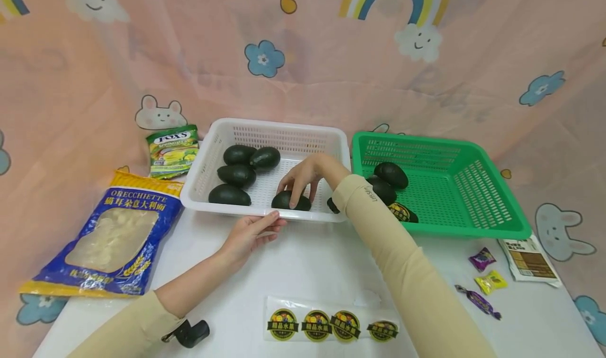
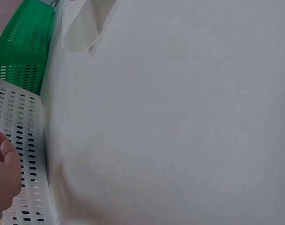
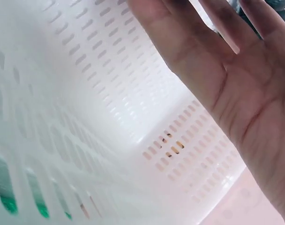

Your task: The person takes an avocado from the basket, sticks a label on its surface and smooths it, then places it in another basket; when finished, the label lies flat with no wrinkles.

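Note:
In the head view my right hand (image 1: 305, 176) reaches down into the white basket (image 1: 284, 216), fingers and thumb curled round a dark green avocado (image 1: 282, 200) near the front wall. The right wrist view shows that palm (image 3: 255, 98) above the perforated floor, its fingertips cut off by the frame. My left hand (image 1: 248, 237) holds the basket's front rim, thumb at the edge and fingers lower; the left wrist view catches it (image 2: 3, 173) against the slotted wall. Several avocados (image 1: 236, 175) lie at the basket's left. Another avocado (image 1: 333, 205) is partly hidden by the right sleeve.
A green basket (image 1: 473, 229) at right holds several avocados (image 1: 391, 175), one with a black-and-gold sticker (image 1: 401, 212). A sticker strip (image 1: 331, 326) lies in front. Pasta bag (image 1: 113, 237) and candy bag (image 1: 172, 152) stand left; wrapped candies (image 1: 491, 282) and a white packet (image 1: 530, 261) lie right.

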The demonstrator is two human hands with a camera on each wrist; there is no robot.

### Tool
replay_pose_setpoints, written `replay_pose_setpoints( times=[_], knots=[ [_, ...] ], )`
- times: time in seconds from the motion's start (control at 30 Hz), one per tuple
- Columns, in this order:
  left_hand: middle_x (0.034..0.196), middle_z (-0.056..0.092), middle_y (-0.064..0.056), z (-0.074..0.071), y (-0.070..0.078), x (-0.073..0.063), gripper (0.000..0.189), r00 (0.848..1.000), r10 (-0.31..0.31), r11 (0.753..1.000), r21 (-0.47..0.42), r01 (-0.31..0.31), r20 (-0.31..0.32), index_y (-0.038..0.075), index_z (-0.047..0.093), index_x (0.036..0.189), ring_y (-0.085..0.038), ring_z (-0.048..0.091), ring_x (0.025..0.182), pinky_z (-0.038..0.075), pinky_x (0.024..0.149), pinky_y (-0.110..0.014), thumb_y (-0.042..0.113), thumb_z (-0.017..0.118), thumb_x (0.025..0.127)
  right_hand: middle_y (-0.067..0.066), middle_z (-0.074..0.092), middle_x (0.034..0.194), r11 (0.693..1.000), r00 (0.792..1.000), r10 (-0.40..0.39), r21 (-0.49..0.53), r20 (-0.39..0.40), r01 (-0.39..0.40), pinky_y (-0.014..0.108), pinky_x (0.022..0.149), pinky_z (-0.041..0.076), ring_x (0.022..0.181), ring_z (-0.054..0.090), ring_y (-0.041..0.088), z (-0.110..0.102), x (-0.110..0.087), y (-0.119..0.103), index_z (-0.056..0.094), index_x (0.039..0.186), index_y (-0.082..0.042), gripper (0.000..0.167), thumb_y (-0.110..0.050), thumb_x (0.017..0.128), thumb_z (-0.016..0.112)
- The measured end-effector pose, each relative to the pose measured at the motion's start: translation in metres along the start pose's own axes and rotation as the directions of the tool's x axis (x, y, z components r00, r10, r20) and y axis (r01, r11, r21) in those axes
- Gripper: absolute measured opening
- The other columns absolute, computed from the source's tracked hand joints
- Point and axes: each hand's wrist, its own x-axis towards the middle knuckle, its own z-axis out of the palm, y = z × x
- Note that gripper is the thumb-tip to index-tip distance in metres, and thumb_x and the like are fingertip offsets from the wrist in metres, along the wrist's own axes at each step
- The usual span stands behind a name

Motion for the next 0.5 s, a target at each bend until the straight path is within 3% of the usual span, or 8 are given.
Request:
replay_pose_setpoints(
  times=[0.13,0.3,0.43,0.5],
  knots=[
    [0.091,0.074,-0.002,0.003,-0.002,0.001,0.029,1.000,-0.004,1.000,0.004,0.004,0.002,0.000,0.073,0.100,-0.016,0.065,0.091,0.054,0.082,-0.028,0.027,0.064,0.096,0.007,0.049,0.133,0.997,0.998,-0.048,-0.064,-0.047,0.045,0.035,0.082,0.055,0.116,0.054,0.021,0.000,-0.012,-0.002,0.051,0.136,-0.020,0.066,-0.029,0.078,0.082],
    [0.089,0.073,0.000,0.002,-0.003,0.003,0.027,1.000,-0.008,1.000,0.007,0.008,-0.009,0.002,0.074,0.097,-0.017,0.065,0.090,0.054,0.082,-0.028,0.027,0.064,0.096,0.006,0.052,0.130,0.985,0.981,-0.144,-0.111,-0.127,0.131,0.037,0.085,0.054,0.113,0.056,0.021,-0.003,-0.047,-0.009,0.049,0.136,-0.019,0.067,-0.035,0.079,0.080],
    [0.088,0.073,0.002,0.001,-0.003,0.004,0.026,1.000,-0.006,1.000,0.000,0.006,-0.022,0.003,0.074,0.096,-0.015,0.064,0.088,0.053,0.082,-0.028,0.027,0.064,0.096,0.003,0.051,0.129,0.963,0.951,-0.250,-0.154,-0.180,0.223,0.039,0.089,0.052,0.111,0.057,0.020,0.000,-0.081,-0.007,0.051,0.135,-0.022,0.065,-0.039,0.079,0.079],
    [0.088,0.073,0.001,0.001,-0.003,0.004,0.026,1.000,-0.003,1.000,-0.005,0.003,-0.030,0.002,0.073,0.098,-0.015,0.064,0.087,0.053,0.082,-0.028,0.026,0.064,0.096,0.002,0.052,0.128,0.936,0.924,-0.332,-0.187,-0.187,0.299,0.038,0.092,0.050,0.113,0.055,0.019,0.005,-0.097,-0.002,0.053,0.133,-0.021,0.061,-0.038,0.081,0.079]
  ],
)
